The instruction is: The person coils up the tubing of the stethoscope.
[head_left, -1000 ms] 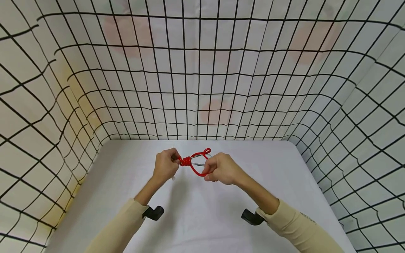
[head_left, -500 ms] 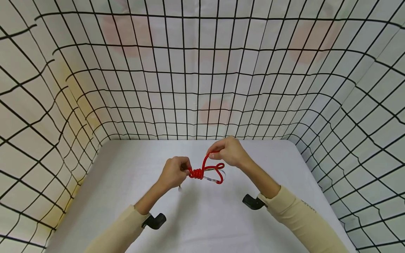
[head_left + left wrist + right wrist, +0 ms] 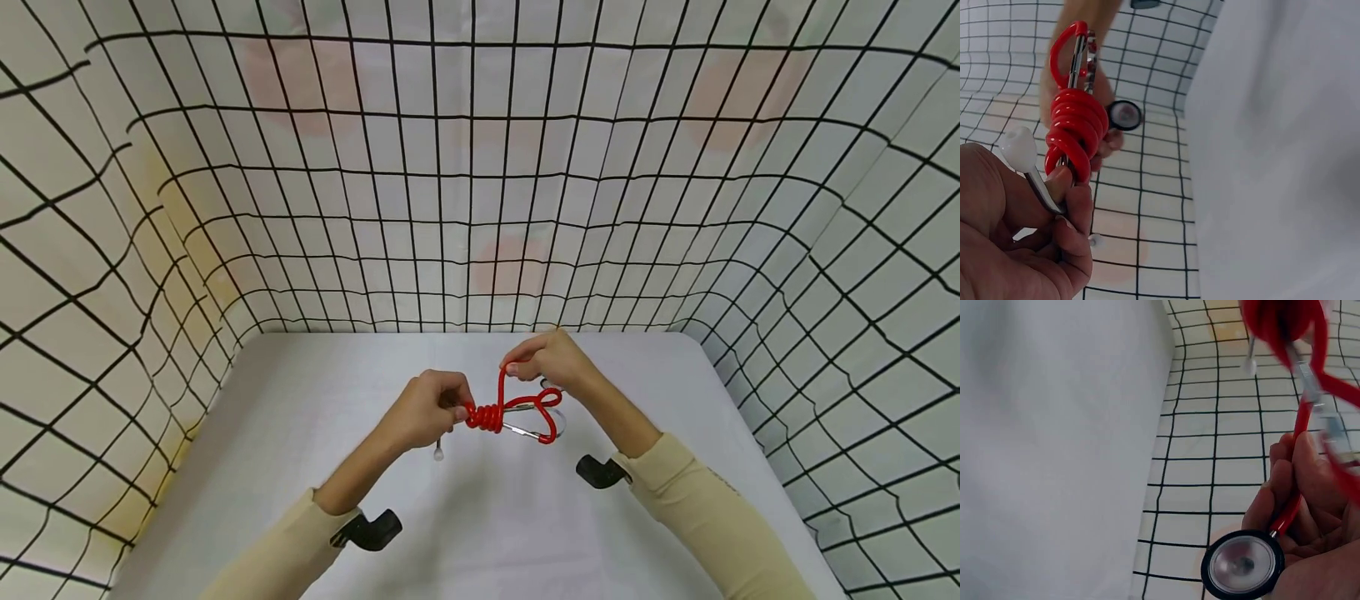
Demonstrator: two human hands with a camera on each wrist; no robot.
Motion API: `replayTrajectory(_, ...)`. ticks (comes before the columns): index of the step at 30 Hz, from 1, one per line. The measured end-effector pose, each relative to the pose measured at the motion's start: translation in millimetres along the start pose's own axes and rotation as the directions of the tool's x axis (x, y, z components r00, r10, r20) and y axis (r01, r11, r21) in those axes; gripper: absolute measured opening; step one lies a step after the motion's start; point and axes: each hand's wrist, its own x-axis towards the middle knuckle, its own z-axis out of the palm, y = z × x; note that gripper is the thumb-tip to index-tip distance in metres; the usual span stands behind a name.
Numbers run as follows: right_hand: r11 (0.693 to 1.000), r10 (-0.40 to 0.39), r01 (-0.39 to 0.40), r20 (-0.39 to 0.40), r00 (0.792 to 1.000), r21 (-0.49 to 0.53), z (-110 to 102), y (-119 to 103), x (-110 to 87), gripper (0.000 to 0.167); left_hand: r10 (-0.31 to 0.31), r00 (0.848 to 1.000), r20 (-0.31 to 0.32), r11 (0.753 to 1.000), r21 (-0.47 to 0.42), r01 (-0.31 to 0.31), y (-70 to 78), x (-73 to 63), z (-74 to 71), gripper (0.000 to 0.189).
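A stethoscope with red tubing (image 3: 487, 417) is held between both hands above the table. Its tubing is wound in a tight coil (image 3: 1079, 122) around the metal ear tubes (image 3: 522, 431). At the coil's left end my left hand (image 3: 435, 408) pinches the ear tubes; a white ear tip (image 3: 1019, 149) sticks out beside the thumb. My right hand (image 3: 553, 360), beyond and to the right of the coil, grips the free length of tubing, which rises from the coil to the fingers. From that hand hangs the round chest piece (image 3: 1242, 565). A red loop (image 3: 551, 398) extends past the coil's right end.
The white-covered table (image 3: 315, 467) lies beneath both hands. A black wire grid (image 3: 472, 175) stands along the back and both sides, with pale printed cloth behind it. Each sleeve cuff carries a black wrist camera (image 3: 375, 530).
Both hands have shifted to the right with the stethoscope. My right hand has swung the free tubing from the coil's near side up to its far side.
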Motion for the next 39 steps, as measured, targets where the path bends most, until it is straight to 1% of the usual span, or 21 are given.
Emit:
replayTrajectory(6, 0.99, 0.075, -0.079, 0.044, 0.996, 0.119, 5.3, 11.9, 4.9, 0.021, -0.028, 0.999, 0.024, 0.993, -0.111, 0.03, 5.8, 2.2, -8.4, 0.014)
replayTrajectory(8, 0.981, 0.068, -0.078, 0.063, 0.996, 0.176, 8.8, 15.0, 4.2, 0.025, -0.03, 0.999, 0.021, 0.989, -0.147, 0.033, 6.9, 3.5, -10.7, 0.014)
replayTrajectory(9, 0.973, 0.054, -0.068, 0.069, 0.996, 0.22, 10.7, 16.4, 3.2, 0.027, -0.035, 0.999, 0.013, 0.986, -0.164, 0.037, 7.3, 4.2, -11.7, 0.013)
replayTrajectory(10, 0.965, 0.025, -0.043, 0.075, 0.997, 0.258, 13.0, 18.3, 2.1, 0.029, -0.038, 0.999, 0.002, 0.983, -0.178, 0.038, 6.7, 5.0, -12.5, 0.013)
replayTrajectory(12, 0.942, -0.018, -0.009, 0.076, 0.997, 0.337, 17.7, 22.9, 0.6, 0.03, -0.055, 0.998, -0.031, 0.98, -0.196, 0.048, 6.4, 6.2, -13.6, 0.013)
replayTrajectory(14, 0.914, -0.027, -0.003, 0.066, 0.997, 0.406, 23.0, 27.4, 0.1, 0.028, -0.078, 0.994, -0.072, 0.976, -0.209, 0.061, 4.7, 7.9, -13.8, 0.013)
replayTrajectory(15, 0.907, -0.015, -0.013, 0.063, 0.998, 0.42, 25.8, 29.1, -0.1, 0.026, -0.089, 0.992, -0.095, 0.975, -0.213, 0.067, 3.0, 9.1, -13.6, 0.012)
replayTrajectory(18, 0.924, 0.03, -0.05, 0.059, 0.998, 0.379, 35.2, 32.1, -0.3, 0.02, -0.131, 0.979, -0.155, 0.969, -0.227, 0.094, -1.2, 12.3, -12.3, 0.012)
replayTrajectory(22, 0.955, 0.045, -0.069, 0.088, 0.995, 0.289, 47.3, 32.8, -3.0, 0.024, -0.176, 0.956, -0.236, 0.962, -0.248, 0.116, -8.6, 17.0, -10.9, 0.013)
replayTrajectory(26, 0.958, 0.056, -0.087, 0.117, 0.992, 0.273, 57.1, 33.0, -9.8, 0.024, -0.187, 0.934, -0.304, 0.965, -0.233, 0.118, -15.7, 20.2, -10.5, 0.014)
replayTrajectory(28, 0.963, 0.052, -0.081, 0.119, 0.992, 0.258, 60.8, 32.9, -12.3, 0.024, -0.168, 0.926, -0.338, 0.973, -0.21, 0.1, -19.5, 21.6, -9.2, 0.014)
replayTrajectory(31, 0.972, 0.047, -0.072, 0.114, 0.992, 0.223, 65.1, 31.7, -14.9, 0.026, -0.118, 0.913, -0.392, 0.986, -0.156, 0.061, -26.4, 24.7, -5.7, 0.014)
replayTrajectory(33, 0.974, 0.045, -0.068, 0.107, 0.993, 0.217, 67.2, 30.2, -16.6, 0.027, -0.085, 0.902, -0.423, 0.992, -0.118, 0.038, -30.0, 26.8, -3.4, 0.015)
replayTrajectory(36, 0.974, 0.04, -0.06, 0.095, 0.995, 0.22, 69.8, 28.0, -20.3, 0.028, -0.054, 0.888, -0.457, 0.996, -0.083, 0.017, -33.2, 29.0, -1.6, 0.016)
replayTrajectory(39, 0.97, 0.049, -0.07, 0.094, 0.994, 0.234, 72.1, 26.0, -23.6, 0.028, -0.03, 0.878, -0.478, 0.998, -0.07, -0.004, -33.9, 29.8, -1.1, 0.017)
